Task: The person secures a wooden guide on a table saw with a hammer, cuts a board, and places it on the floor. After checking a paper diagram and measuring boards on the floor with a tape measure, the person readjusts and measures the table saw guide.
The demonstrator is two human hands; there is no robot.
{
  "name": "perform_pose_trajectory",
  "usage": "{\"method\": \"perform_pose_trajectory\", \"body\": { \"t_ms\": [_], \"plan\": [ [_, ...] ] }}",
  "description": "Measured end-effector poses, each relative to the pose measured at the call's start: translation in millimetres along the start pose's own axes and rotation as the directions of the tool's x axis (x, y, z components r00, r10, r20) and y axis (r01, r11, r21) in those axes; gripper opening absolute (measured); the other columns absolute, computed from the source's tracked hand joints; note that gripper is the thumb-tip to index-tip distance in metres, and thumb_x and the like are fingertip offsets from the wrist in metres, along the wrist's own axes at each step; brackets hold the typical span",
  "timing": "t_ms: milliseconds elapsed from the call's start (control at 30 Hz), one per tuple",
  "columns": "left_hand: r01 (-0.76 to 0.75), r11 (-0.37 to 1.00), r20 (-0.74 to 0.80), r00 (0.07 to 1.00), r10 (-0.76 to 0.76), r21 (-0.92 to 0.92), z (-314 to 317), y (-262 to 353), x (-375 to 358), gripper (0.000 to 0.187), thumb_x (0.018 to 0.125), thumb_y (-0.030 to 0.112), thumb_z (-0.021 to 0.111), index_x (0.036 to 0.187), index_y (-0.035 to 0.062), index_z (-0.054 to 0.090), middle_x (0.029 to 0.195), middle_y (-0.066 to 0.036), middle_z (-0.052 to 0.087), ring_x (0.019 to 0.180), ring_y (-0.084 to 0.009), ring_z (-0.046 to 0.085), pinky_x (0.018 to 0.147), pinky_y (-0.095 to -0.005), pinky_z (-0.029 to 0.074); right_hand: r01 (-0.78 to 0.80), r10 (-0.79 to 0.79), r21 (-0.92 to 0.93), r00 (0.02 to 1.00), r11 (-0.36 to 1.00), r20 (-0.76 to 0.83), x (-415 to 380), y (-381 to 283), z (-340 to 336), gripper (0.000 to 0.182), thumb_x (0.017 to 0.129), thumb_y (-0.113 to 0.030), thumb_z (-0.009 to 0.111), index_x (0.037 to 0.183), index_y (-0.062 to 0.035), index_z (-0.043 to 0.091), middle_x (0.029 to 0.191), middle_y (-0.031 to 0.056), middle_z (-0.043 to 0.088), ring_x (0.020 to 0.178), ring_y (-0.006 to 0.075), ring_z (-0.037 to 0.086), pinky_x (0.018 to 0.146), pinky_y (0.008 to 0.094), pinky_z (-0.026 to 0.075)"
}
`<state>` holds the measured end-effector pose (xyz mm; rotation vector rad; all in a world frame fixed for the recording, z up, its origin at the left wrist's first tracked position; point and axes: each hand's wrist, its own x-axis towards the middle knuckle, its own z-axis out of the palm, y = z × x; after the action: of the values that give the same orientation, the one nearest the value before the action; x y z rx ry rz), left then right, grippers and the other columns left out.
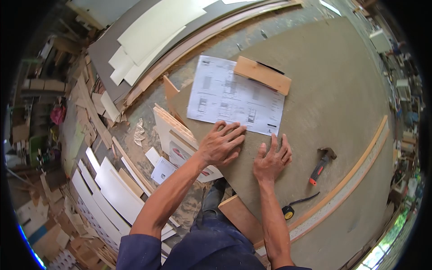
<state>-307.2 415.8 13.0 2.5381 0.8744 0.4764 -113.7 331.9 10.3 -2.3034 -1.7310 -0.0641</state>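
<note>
Left hand (222,144) and right hand (272,163), both empty, fingers loosely spread, rest at a printed sheet (227,100), likely steadying it; a wood block (260,75) apparently weights its far corner.

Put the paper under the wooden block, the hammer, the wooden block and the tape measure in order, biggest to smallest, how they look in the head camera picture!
1. Paper, easily the biggest
2. Wooden block
3. Hammer
4. Tape measure, the smallest, counting just its case
</note>
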Motion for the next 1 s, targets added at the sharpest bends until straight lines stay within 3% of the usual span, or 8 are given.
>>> {"method": "perform_pose_trajectory", "body": {
  "t_ms": [433, 500, 533, 600, 700, 833, 967, 1000],
  "plan": [
    [0.039, 0.999, -0.190, 0.981, -0.039, -0.005, 18, 30, -22, 0.044, 0.078, 0.017, 0.068, 0.119, 0.0052, 0.058, 0.141, -0.013, 0.051, 0.136, -0.0305, 0.043, 0.111, -0.0472, 0.032, 0.008, 0.001, 0.102, 0.996, 0.995, -0.085, -7, 32, -4, 0.046, 0.092, -0.035, 0.059, 0.131, -0.0127, 0.055, 0.143, 0.0128, 0.044, 0.132, 0.0322, 0.038, 0.108, 0.0483, 0.032],
    [0.121, 0.992, -0.248, 0.960, -0.128, -0.040, 27, 60, -50, 0.044, 0.079, 0.014, 0.067, 0.120, 0.0047, 0.058, 0.140, -0.015, 0.052, 0.136, -0.0316, 0.043, 0.111, -0.0472, 0.031, 0.095, -0.120, 0.475, 0.993, 0.875, 0.023, -6, 59, -2, 0.044, 0.091, -0.036, 0.061, 0.127, -0.0097, 0.059, 0.138, 0.0160, 0.051, 0.128, 0.0333, 0.046, 0.106, 0.0457, 0.037],
    [0.184, 0.978, -0.357, 0.911, -0.206, -0.094, 33, 75, -72, 0.043, 0.079, 0.013, 0.066, 0.121, 0.0044, 0.058, 0.139, -0.017, 0.052, 0.135, -0.0322, 0.044, 0.110, -0.0473, 0.032, 0.106, -0.138, 0.655, 0.990, 0.748, -0.002, -8, 82, 9, 0.042, 0.092, -0.036, 0.062, 0.121, -0.0049, 0.061, 0.125, 0.0188, 0.060, 0.118, 0.0352, 0.055, 0.101, 0.0441, 0.042],
    [0.329, 0.920, -0.467, 0.793, -0.392, -0.215, 48, 96, -129, 0.041, 0.080, 0.012, 0.065, 0.120, 0.0037, 0.060, 0.134, -0.019, 0.055, 0.131, -0.0339, 0.048, 0.108, -0.0471, 0.036, -0.002, -0.091, 0.539, 0.985, 0.842, 0.146, -31, 103, -29, 0.038, 0.093, -0.033, 0.062, 0.114, -0.0015, 0.064, 0.114, 0.0186, 0.066, 0.109, 0.0368, 0.060, 0.097, 0.0439, 0.045],
    [0.600, 0.722, -0.409, 0.596, -0.691, -0.345, 101, 131, -247, 0.033, 0.084, 0.016, 0.060, 0.114, 0.0030, 0.063, 0.124, -0.021, 0.060, 0.122, -0.0371, 0.054, 0.102, -0.0457, 0.042, 0.251, -0.272, 0.459, 0.962, 0.852, -0.021, -81, 137, -74, 0.034, 0.087, -0.027, 0.069, 0.109, -0.0009, 0.066, 0.113, 0.0182, 0.066, 0.110, 0.0363, 0.060, 0.096, 0.0460, 0.045],
    [0.935, 0.184, 0.034, 0.204, -0.978, -0.302, 149, 206, -407, 0.034, 0.087, 0.023, 0.057, 0.109, -0.0015, 0.064, 0.111, -0.024, 0.066, 0.106, -0.0410, 0.063, 0.092, -0.0488, 0.049, 0.308, -0.393, 0.359, 0.900, 0.881, 0.191, -155, 179, -83, 0.051, 0.081, -0.026, 0.075, 0.123, -0.0024, 0.058, 0.131, 0.0187, 0.055, 0.124, 0.0377, 0.048, 0.107, 0.0502, 0.035],
    [0.961, -0.242, 0.411, -0.168, -0.896, -0.134, 211, 310, -534, 0.038, 0.086, 0.028, 0.056, 0.108, 0.0000, 0.069, 0.113, -0.026, 0.066, 0.104, -0.0418, 0.064, 0.089, -0.0490, 0.051, 0.403, -0.469, 0.343, 0.873, 0.848, 0.132, -187, 180, -93, 0.057, 0.080, -0.023, 0.074, 0.129, -0.0046, 0.053, 0.133, 0.0184, 0.051, 0.125, 0.0385, 0.045, 0.106, 0.0512, 0.035],
    [0.938, -0.312, 0.354, -0.244, -0.903, -0.149, 224, 340, -546, 0.037, 0.085, 0.027, 0.057, 0.106, 0.0002, 0.070, 0.111, -0.026, 0.066, 0.102, -0.0417, 0.065, 0.086, -0.0489, 0.052, 0.392, -0.445, 0.318, 0.889, 0.863, 0.111, -187, 184, -87, 0.057, 0.080, -0.022, 0.073, 0.131, -0.0069, 0.052, 0.133, 0.0176, 0.051, 0.124, 0.0389, 0.045, 0.104, 0.0520, 0.036]
  ]
}}
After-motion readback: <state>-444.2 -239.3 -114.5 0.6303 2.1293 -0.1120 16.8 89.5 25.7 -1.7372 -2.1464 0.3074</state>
